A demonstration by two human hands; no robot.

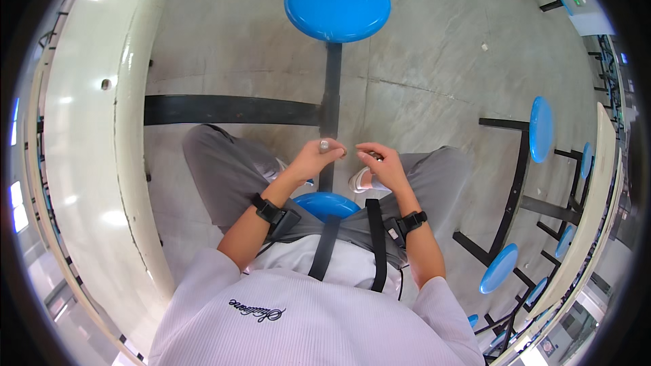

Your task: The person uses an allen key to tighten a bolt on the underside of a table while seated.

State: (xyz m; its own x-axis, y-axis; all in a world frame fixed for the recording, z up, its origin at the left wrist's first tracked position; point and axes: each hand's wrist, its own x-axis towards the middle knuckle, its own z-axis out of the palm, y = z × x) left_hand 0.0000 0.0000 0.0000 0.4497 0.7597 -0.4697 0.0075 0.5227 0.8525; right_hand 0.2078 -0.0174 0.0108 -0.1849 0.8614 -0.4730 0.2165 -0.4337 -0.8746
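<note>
My left hand (pixel 316 158) is held up above my lap, wearing a silvery ring (pixel 324 146). Its fingers are curled in and the thumb presses toward the fingertips; whatever they may pinch is too small to make out. Facing it across a narrow gap is my right hand (pixel 388 168), also with bent fingers and the thumb close to the index finger. Something small, dark and shiny (pixel 376 156) shows at its fingers, perhaps a ring. The hands do not touch. Each wrist carries a black strap with a small device: the left device (pixel 274 217) and the right device (pixel 405 226).
I sit on a blue round stool (pixel 325 204) fixed to a black metal frame (pixel 230 110). Opposite is another blue stool (pixel 337 2). A long pale table (pixel 95 163) runs along my left. More blue stools (pixel 540 129) and a table (pixel 583 210) stand to the right.
</note>
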